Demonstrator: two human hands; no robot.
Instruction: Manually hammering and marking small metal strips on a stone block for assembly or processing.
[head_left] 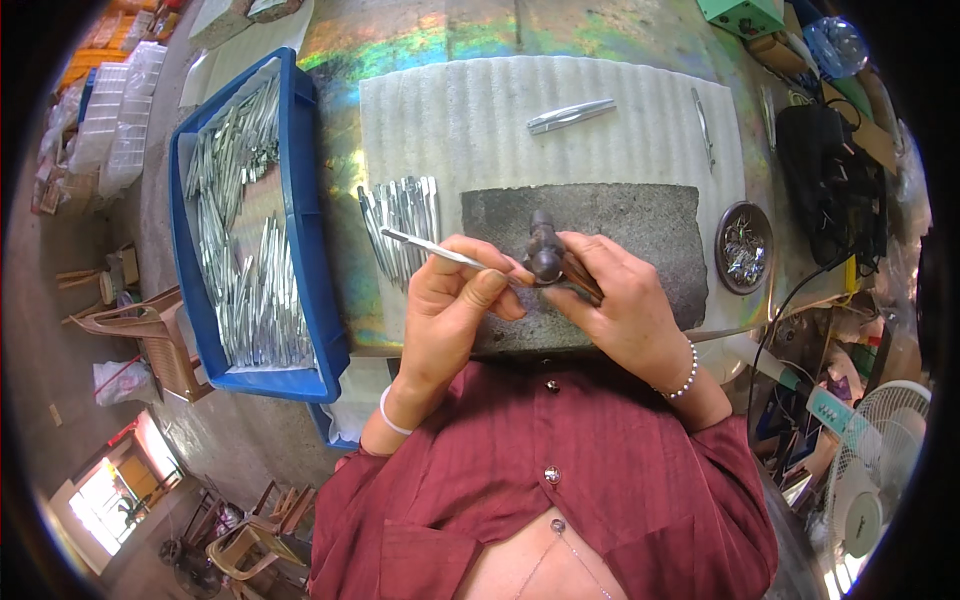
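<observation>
My left hand (pixel 447 305) is closed, pinching a slim silver metal piece (pixel 432 247) with a darker tip that points up and left. My right hand (pixel 618 288) is wrapped round a hammer (pixel 545 250); its dark head hangs beside the left fingertips and hides the right end of the metal piece. Below both hands lies a dark grey rough slab (pixel 640 215) on a white foam sheet (pixel 450 110). Just left of my left hand rests a row of similar slim metal pieces (pixel 400 225).
Left of the sheet stands a blue tray (pixel 300 200) full of slim silver pieces. Two silver pieces (pixel 570 116) and a thin metal tool (pixel 703 125) lie farther back. A round dish (pixel 744 248) of small shiny parts sits right of the slab. A fan (pixel 870 480) stands lower right.
</observation>
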